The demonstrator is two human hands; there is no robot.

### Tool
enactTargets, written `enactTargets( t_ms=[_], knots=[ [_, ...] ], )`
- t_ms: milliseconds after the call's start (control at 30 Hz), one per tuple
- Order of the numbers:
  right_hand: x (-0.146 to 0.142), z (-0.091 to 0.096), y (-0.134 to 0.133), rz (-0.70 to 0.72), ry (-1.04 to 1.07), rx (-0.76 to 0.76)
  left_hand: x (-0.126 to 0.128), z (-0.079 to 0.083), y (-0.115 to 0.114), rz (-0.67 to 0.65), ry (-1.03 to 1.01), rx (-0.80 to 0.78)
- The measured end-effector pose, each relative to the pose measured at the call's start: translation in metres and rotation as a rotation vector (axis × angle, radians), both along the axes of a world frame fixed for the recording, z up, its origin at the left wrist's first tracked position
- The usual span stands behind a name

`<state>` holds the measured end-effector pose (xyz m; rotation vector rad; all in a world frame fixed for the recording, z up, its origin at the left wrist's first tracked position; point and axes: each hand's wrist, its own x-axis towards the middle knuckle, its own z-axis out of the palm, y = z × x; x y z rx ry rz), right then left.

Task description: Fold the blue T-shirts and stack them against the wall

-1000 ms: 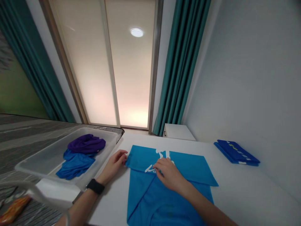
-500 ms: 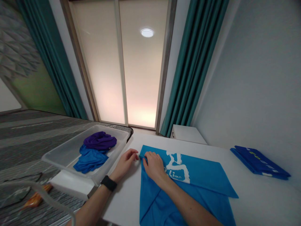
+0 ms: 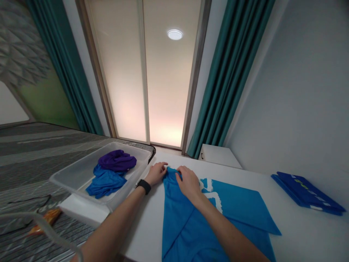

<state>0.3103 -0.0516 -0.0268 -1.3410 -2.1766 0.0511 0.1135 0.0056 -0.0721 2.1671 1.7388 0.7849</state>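
Observation:
A blue T-shirt (image 3: 240, 196) with a white print lies partly folded on the white table (image 3: 144, 222), its collar toward me. My left hand (image 3: 156, 174), with a black band on the wrist, pinches the shirt's far left corner. A short way to the right, my right hand (image 3: 188, 182) has thumb and fingers closed on the far edge of the same shirt. Between the two hands the fabric is slightly raised and bunched. My right hand and forearm hide part of the white print.
A translucent plastic bin (image 3: 81, 163) at the left holds a purple garment (image 3: 117, 161) and a blue garment (image 3: 105, 182). A folded dark blue garment (image 3: 308, 193) lies at the table's right. Behind the table stands a white cabinet (image 3: 219, 156). A pale curved tube (image 3: 54, 236) crosses the lower left.
My left hand has moved right and away from me onto the shirt's corner. My right hand has slid right and now pinches the far edge, where the fabric has bunched up.

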Motion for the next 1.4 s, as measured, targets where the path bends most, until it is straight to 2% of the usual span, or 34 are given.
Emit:
enactTargets(
  t_ms=[200,467,700,867,1100,1400],
  knots=[
    [-0.020,-0.015,-0.027,0.122,-0.212,0.117,-0.002,-0.005,0.014,-0.096,0.034,0.013],
    [-0.034,-0.040,-0.039,0.142,-0.367,0.165,-0.002,-0.008,0.014,-0.055,-0.012,0.015],
    [-0.027,-0.046,-0.037,0.158,-0.258,0.110,0.000,-0.010,0.013,0.034,-0.057,-0.004],
    [-0.024,-0.047,-0.037,0.152,-0.172,0.087,0.000,-0.005,0.007,0.058,-0.025,-0.034],
    [-0.024,-0.050,-0.038,0.153,-0.152,0.086,0.009,0.006,0.002,0.128,0.003,-0.129],
    [-0.024,-0.048,-0.039,0.186,-0.172,0.122,0.012,0.012,0.006,0.165,-0.025,-0.237]
  ],
)
